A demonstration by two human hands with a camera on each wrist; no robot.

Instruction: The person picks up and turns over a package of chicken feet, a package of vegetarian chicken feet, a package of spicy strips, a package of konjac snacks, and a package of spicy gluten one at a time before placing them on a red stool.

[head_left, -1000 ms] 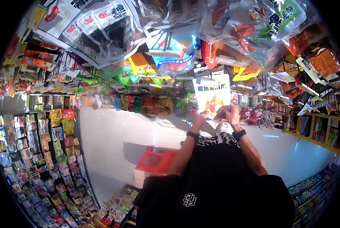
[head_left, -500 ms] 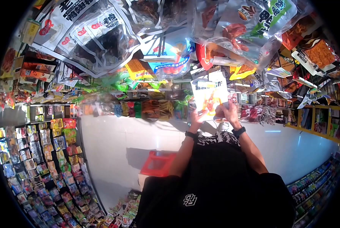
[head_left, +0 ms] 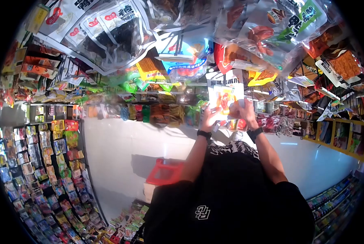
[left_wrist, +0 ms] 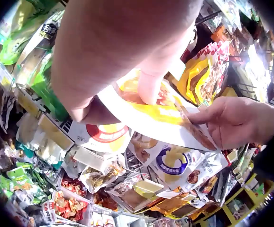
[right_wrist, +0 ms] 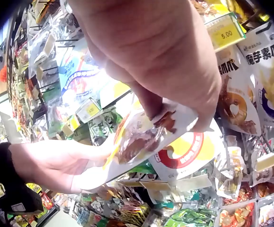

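Note:
A white snack bag (head_left: 225,101) with an orange food picture is held between both hands below the hanging packets. On its left edge the left hand (head_left: 209,118) grips with the thumb across the front; the right hand (head_left: 245,112) pinches the opposite edge. Seen from the left wrist, the bag (left_wrist: 151,113) is bowed, with the left hand (left_wrist: 127,47) close to the camera and the right hand (left_wrist: 238,122) at its far end. In the right wrist view, the bag (right_wrist: 139,139) lies between the left hand (right_wrist: 56,163) and the near right hand (right_wrist: 160,56).
Hanging snack packets (head_left: 112,36) fill the rack in front. A red basket (head_left: 165,171) stands on the pale floor (head_left: 121,142) behind, at the left. More packet shelves (head_left: 39,162) stand at the far left. A yellow-framed shelf (head_left: 335,137) is at the right.
The bag's top has tipped, and its printed heading shows less than before. Both hands have risen slightly with the bag between them and keep their grip.

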